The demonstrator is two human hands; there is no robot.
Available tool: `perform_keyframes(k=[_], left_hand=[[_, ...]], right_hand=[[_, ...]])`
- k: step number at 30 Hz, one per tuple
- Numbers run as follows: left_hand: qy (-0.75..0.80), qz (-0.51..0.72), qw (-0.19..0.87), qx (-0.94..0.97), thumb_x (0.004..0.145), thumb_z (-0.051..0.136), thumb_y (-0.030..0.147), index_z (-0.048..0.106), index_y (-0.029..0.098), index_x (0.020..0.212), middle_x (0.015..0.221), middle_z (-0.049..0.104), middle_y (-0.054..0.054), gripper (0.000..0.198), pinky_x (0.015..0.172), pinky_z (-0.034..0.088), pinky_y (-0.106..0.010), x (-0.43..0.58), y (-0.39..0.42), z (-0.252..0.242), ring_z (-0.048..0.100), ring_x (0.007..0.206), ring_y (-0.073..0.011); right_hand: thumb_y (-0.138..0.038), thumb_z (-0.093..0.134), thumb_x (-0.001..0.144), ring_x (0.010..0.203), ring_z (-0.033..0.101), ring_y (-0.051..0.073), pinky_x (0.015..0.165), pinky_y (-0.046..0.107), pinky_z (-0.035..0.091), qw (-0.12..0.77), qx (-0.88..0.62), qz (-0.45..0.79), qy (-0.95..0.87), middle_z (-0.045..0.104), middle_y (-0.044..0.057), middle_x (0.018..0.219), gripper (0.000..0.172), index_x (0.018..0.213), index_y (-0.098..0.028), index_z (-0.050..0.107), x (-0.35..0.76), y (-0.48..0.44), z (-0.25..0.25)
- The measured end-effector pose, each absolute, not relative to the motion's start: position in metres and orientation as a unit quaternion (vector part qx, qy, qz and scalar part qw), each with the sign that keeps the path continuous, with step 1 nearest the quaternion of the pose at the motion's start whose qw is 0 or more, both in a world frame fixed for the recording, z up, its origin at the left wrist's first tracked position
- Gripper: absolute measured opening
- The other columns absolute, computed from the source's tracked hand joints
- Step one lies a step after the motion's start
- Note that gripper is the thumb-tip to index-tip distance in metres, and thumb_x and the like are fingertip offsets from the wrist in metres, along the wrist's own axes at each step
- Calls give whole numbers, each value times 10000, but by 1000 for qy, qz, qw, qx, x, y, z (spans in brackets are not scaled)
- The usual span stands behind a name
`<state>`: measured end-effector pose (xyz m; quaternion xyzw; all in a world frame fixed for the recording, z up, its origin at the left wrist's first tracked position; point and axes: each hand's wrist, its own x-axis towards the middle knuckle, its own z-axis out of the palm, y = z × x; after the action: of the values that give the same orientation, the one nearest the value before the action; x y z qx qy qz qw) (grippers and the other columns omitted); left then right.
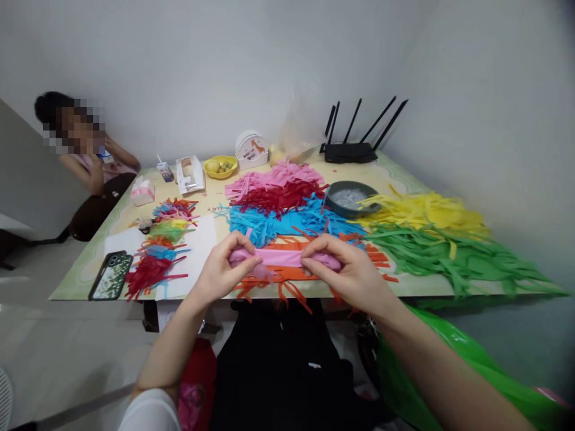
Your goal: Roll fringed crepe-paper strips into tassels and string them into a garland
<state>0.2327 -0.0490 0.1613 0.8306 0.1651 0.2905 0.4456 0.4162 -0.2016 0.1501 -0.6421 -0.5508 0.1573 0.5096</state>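
Observation:
A folded strip of pink tissue paper (281,258) is stretched level between my two hands, above the table's front edge. My left hand (229,266) pinches its left end, and my right hand (339,269) pinches its right end. Fringed orange paper (287,288) lies right below it. Behind that are fringed sheets of blue paper (287,224), dark red paper (281,197) and pink paper (276,178). To the right, yellow fringed paper (431,212) and green fringed paper (458,257) lie in piles. Small multicoloured tassels (155,263) sit to the left on white paper.
A phone (110,275) lies at the front left edge. A dark bowl (351,197), a black router (350,152), a yellow fruit dish (220,167) and a tissue pack (142,191) stand farther back. Another person (90,149) sits at the far left. A green plastic bag (453,359) hangs lower right.

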Motion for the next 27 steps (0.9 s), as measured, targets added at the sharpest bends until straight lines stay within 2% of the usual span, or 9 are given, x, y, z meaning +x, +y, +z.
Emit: perform_keyframes(k=[3, 5, 6, 8, 10, 15, 21, 24, 27], left_hand=[[164, 262, 411, 858, 851, 646, 261, 636, 173, 1061, 952, 673, -55, 228, 761, 463, -244, 233, -50, 165, 616, 840, -153], [157, 227, 399, 875, 873, 614, 263, 663, 165, 1010, 933, 692, -61, 175, 788, 462, -257, 234, -50, 168, 626, 854, -164], [152, 212, 400, 879, 881, 603, 272, 669, 159, 942, 900, 696, -59, 144, 783, 462, -259, 235, -50, 168, 628, 839, -166], [147, 194, 410, 879, 890, 592, 293, 649, 155, 841, 849, 698, -50, 157, 756, 463, -255, 236, -50, 169, 629, 803, -162], [144, 179, 437, 870, 901, 578, 307, 619, 158, 829, 816, 701, -39, 170, 724, 467, -245, 237, -52, 168, 634, 763, -151], [155, 187, 527, 814, 900, 589, 323, 578, 153, 812, 715, 672, -20, 191, 624, 477, -215, 235, -55, 164, 617, 638, -117], [159, 226, 662, 696, 863, 647, 317, 698, 124, 954, 744, 700, -55, 219, 622, 512, -227, 233, -53, 149, 628, 625, -112], [139, 255, 681, 672, 853, 654, 276, 752, 140, 903, 779, 716, -74, 175, 641, 513, -245, 233, -51, 142, 637, 658, -124], [124, 275, 668, 680, 834, 659, 256, 766, 159, 820, 745, 705, -68, 146, 637, 501, -258, 233, -50, 140, 632, 671, -140]], right_hand=[[-293, 589, 889, 854, 678, 194, 748, 291, 517, 493, -649, 139, -562, 720, 63, 980, 161, 1003, -200, 655, 416, -202, 151], [-271, 566, 901, 997, 668, 222, 861, 334, 504, 472, -651, 127, -581, 714, 78, 1097, 214, 1086, -208, 653, 416, -201, 153], [-259, 558, 904, 1009, 665, 225, 876, 341, 499, 459, -653, 125, -590, 718, 78, 1089, 203, 1073, -210, 659, 416, -201, 154], [-250, 557, 899, 920, 677, 213, 814, 320, 507, 443, -657, 126, -597, 730, 67, 979, 135, 967, -208, 666, 415, -201, 156], [-256, 575, 883, 811, 668, 192, 734, 291, 504, 442, -663, 130, -589, 717, 49, 878, 84, 877, -204, 642, 416, -201, 156], [-292, 582, 879, 624, 631, 150, 591, 251, 484, 480, -650, 211, -550, 677, 12, 737, 103, 868, -197, 619, 418, -202, 153], [-276, 613, 871, 712, 692, 168, 657, 271, 547, 574, -584, 248, -517, 744, 48, 815, 180, 957, -215, 759, 417, -200, 146], [-244, 610, 863, 727, 700, 167, 668, 272, 563, 602, -544, 257, -525, 751, 46, 800, 176, 901, -229, 781, 416, -199, 144], [-226, 618, 844, 761, 706, 175, 682, 274, 568, 592, -553, 233, -538, 759, 53, 821, 168, 858, -228, 786, 416, -199, 146]])
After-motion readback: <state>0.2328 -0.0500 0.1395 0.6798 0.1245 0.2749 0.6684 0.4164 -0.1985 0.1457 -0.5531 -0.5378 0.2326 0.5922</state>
